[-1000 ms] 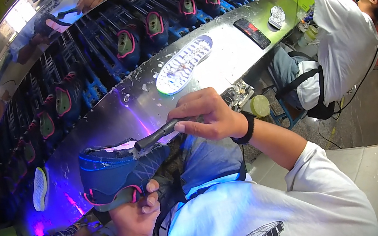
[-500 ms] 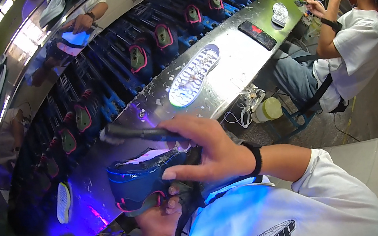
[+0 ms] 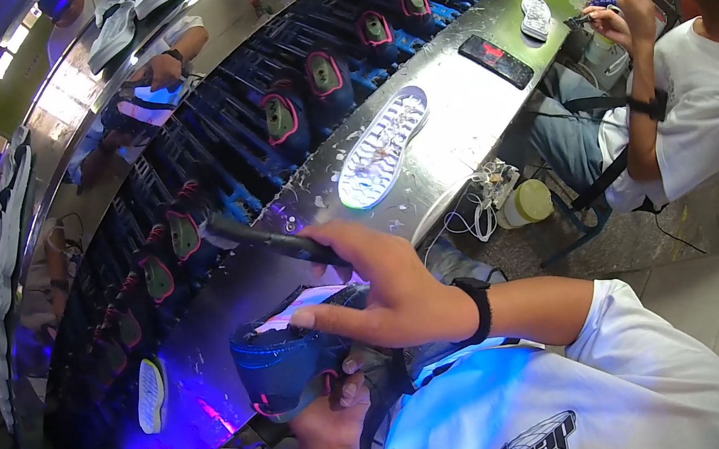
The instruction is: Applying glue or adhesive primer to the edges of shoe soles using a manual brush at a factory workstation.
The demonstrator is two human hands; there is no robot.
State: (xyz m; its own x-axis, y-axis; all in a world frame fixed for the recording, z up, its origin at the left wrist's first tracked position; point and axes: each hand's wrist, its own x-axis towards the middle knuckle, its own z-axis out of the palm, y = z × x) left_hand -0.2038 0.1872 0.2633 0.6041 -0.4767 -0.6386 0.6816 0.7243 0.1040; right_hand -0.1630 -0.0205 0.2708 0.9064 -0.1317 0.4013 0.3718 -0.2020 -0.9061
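Observation:
My left hand (image 3: 333, 426) is closed around a dark blue shoe upper (image 3: 283, 365) with pink trim. The upper is held sole side up, and a pale patch shows on its underside. Above it, my right hand (image 3: 395, 290) grips a dark-handled brush (image 3: 286, 243) whose tip is blurred and points left. The thumb of that hand stretches over the underside of the upper; I cannot tell whether it touches. On the metal bench lie a large white sole (image 3: 383, 151), beyond my right hand, and a smaller pale sole (image 3: 150, 396), left of the upper.
Behind the bench runs a dark rack (image 3: 233, 131) with several blue and pink shoe uppers. A black phone (image 3: 496, 62) and another white sole (image 3: 536, 18) lie farther right. A co-worker (image 3: 686, 109) sits at the right, near a pale tub (image 3: 529, 202).
The view has shifted, so the bench things sit a little farther right and lower. The brush tip has risen away from the shoe upper. Both hands keep their grip.

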